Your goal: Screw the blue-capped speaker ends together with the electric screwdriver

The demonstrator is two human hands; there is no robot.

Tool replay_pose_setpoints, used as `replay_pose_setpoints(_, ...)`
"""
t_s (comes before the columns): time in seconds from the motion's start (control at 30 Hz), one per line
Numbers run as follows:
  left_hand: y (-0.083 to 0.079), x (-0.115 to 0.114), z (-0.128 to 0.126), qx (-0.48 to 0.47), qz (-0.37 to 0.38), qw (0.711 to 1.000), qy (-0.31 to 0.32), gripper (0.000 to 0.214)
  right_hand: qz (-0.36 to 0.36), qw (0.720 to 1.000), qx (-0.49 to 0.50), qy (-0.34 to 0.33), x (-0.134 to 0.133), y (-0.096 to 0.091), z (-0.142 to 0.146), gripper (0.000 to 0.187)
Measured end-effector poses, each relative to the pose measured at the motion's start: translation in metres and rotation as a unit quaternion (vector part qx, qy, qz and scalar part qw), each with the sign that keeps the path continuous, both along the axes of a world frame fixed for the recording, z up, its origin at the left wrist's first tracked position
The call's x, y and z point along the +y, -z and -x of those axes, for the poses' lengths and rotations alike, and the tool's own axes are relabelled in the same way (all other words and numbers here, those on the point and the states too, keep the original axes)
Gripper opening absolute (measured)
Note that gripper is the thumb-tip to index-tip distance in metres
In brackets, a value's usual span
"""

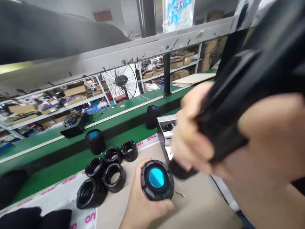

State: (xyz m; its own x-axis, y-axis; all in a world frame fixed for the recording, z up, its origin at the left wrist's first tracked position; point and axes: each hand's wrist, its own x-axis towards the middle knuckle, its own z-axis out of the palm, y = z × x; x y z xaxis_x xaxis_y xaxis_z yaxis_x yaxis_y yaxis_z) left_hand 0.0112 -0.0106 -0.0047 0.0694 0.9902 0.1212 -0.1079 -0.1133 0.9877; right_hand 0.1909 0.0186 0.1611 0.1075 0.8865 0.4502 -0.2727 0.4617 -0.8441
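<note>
My left hand (147, 205) is wrapped round a black round speaker unit (157, 180). Its shiny blue centre faces up, and a short thin wire (179, 194) sticks out at its right side. Close to the camera, my right hand (190, 136) grips a long black tool (228, 105), blurred by motion; its exact kind I cannot make out. The lower dark end of that tool is just right of the speaker unit, and whether they touch is unclear. Several black ring-shaped housings (114, 177) stand in a cluster left of my left hand.
Black cylindrical speakers with blue tops (95, 141) stand on the green bench (128, 127). An open box (166, 127) is behind my right hand. Black cloth-like pieces (54, 219) lie front left. A metal beam (143, 47) crosses overhead; a fan (121, 81) and loaded shelves stand beyond.
</note>
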Motion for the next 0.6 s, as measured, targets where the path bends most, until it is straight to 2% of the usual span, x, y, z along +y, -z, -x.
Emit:
replay_pose_setpoints(0.07,0.001,-0.003,0.003,-0.012,0.011,1.0,0.018,0.109,-0.048,0.998,0.034,-0.006,0.011,0.009,-0.016,0.06)
replay_pose_setpoints(0.23,0.005,-0.003,0.005,0.001,0.02,1.0,0.007,0.115,-0.015,0.998,0.005,0.064,0.042,0.072,-0.039,0.052)
replay_pose_setpoints(0.33,0.008,-0.002,0.006,0.018,0.017,1.0,0.005,0.116,0.008,0.998,0.002,0.059,0.05,0.095,-0.042,0.055)
replay_pose_setpoints(0.4,0.01,-0.002,0.008,0.022,0.011,1.0,0.008,0.114,0.027,0.999,0.001,0.04,0.049,0.098,-0.043,0.056)
replay_pose_setpoints(0.47,0.012,-0.002,0.01,0.016,0.01,1.0,0.01,0.112,0.048,0.999,0.001,0.012,0.046,0.094,-0.044,0.054)
replay_pose_setpoints(0.6,0.018,-0.001,0.012,0.017,0.005,1.0,0.018,0.109,0.044,0.997,0.056,-0.015,0.031,0.065,-0.041,0.054)
